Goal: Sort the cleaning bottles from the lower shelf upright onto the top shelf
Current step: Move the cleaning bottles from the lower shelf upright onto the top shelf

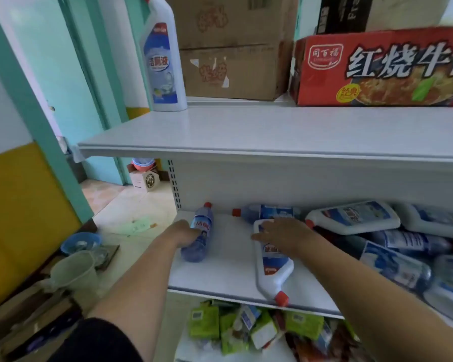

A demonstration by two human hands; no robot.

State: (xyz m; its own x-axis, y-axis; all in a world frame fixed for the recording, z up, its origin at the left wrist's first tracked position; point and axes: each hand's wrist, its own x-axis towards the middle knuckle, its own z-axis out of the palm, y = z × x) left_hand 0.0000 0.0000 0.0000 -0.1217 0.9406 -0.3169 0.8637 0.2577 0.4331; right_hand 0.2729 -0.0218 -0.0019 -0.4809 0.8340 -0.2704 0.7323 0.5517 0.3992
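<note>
One white cleaning bottle (164, 61) with a red cap stands upright at the left end of the top shelf (246, 131). On the lower shelf (228, 267) a clear blue bottle (199, 236) lies on its side, and my left hand (186, 235) grips its left flank. A white bottle (271, 270) lies with its red cap toward the shelf's front edge. My right hand (283, 235) rests flat on its upper end, fingers spread. Several more bottles (392, 239) lie piled at the right.
Brown cardboard boxes (230, 48) and a red noodle carton (382, 69) fill the back and right of the top shelf. Green packets (246, 327) sit on the shelf below. A blue basin (80, 242) and a grey jug (73, 273) stand on the floor at left.
</note>
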